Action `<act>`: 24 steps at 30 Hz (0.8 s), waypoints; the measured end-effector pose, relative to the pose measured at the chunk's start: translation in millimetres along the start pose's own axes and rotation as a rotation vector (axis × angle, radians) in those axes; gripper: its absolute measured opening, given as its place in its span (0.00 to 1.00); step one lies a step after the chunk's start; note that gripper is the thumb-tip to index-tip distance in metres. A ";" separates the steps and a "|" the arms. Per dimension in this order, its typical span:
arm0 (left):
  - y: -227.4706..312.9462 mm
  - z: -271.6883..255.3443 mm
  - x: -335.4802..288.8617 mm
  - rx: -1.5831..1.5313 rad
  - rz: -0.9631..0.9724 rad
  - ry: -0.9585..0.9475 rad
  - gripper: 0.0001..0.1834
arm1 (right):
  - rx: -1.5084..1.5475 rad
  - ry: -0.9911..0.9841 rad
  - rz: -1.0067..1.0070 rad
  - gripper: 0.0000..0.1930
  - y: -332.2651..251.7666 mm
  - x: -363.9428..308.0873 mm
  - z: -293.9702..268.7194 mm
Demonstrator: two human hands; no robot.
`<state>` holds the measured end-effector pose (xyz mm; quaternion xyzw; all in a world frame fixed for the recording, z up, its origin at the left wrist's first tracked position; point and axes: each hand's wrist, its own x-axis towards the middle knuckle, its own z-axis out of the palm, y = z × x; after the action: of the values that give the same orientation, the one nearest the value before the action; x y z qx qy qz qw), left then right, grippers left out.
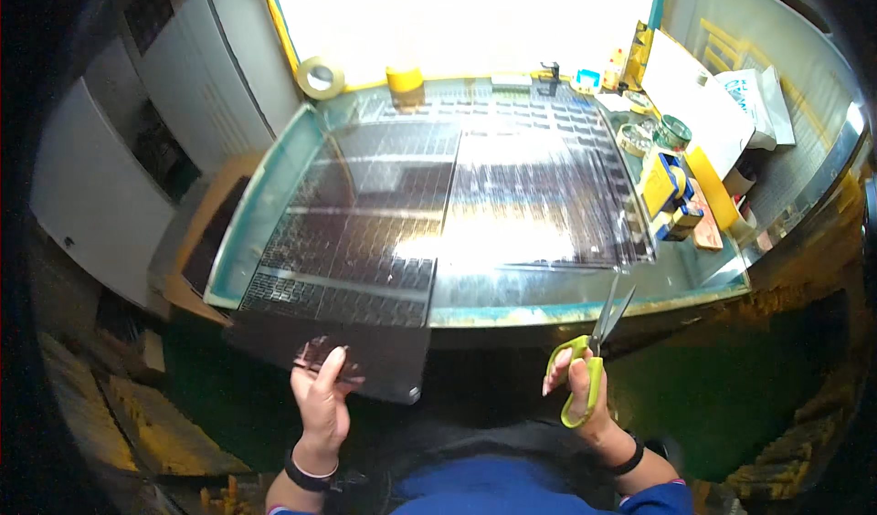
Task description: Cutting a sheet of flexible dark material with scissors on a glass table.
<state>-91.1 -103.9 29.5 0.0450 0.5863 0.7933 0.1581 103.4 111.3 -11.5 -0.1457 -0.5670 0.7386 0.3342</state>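
A dark sheet [395, 358] is pinched in the left hand [324, 401], apparently for support; scissors [596, 343] are gripped in the right hand [591, 413], blades directed away from it.

Hands [320, 394] [588, 396]: we count two, one left and one right.
Wristbands [306, 478] [630, 460]: we see two, one to each arm.
Scissors [595, 342]: we have one pair, with two green loops [598, 383] and two blades [605, 314].
Dark sheets [388, 360] [539, 232]: we make out two; any layers beneath are beyond our counting.
Tabletop [525, 287]: we find one.
Tape rolls [305, 69] [405, 79] [674, 133]: we tally at least five, two at the left and three at the right.
Blue-and-yellow holders [664, 186]: we see at least one; overlap keeps us from a firm number.
White boards [690, 86]: we count one.
White bags [744, 99]: we spot one.
Bright panels [475, 22]: we see one.
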 end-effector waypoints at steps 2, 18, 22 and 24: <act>9.9 -12.3 8.9 0.074 0.143 0.038 0.19 | -0.056 -0.014 0.012 0.15 -3.2 4.1 3.2; 76.1 -23.4 114.7 0.139 0.103 -0.384 0.18 | -0.057 0.124 -0.152 0.14 -16.0 -7.7 -20.1; 68.3 -11.6 156.0 0.338 0.131 -0.427 0.24 | -0.018 0.177 -0.179 0.16 -20.8 -12.8 -24.9; 65.5 -7.8 166.4 0.483 0.214 -0.236 0.26 | -0.041 0.180 -0.157 0.17 -19.6 -14.7 -24.3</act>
<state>-263.5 -77.7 70.0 0.2349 0.7278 0.6320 0.1253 135.0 122.2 -3.1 -0.1732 -0.5595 0.6823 0.4375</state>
